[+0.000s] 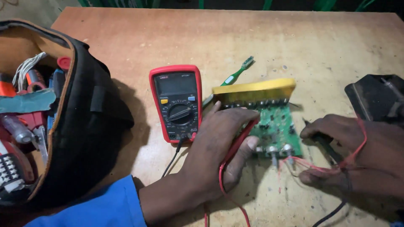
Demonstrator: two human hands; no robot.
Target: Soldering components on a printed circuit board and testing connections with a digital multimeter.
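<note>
The left hand [219, 147] lies on the near edge of the green circuit board [277, 128], its fingers closed around a red probe [240, 141] whose tip touches the board. The right hand [349, 151], just beside the board, pinches a black probe [324, 141] with narrow fingers, thin red wires [311, 166] across it. Behind the board lie a red multimeter [176, 103] and a green toothbrush [237, 73]; a tool bag [84, 122] stands on the left

Left hand [219, 147] palm down, fingers curled forward in a closed grip, forearm coming in from the lower left in a blue sleeve. Right hand [349, 155] low at the right edge, thumb and fingers pinched together, knuckles up
</note>
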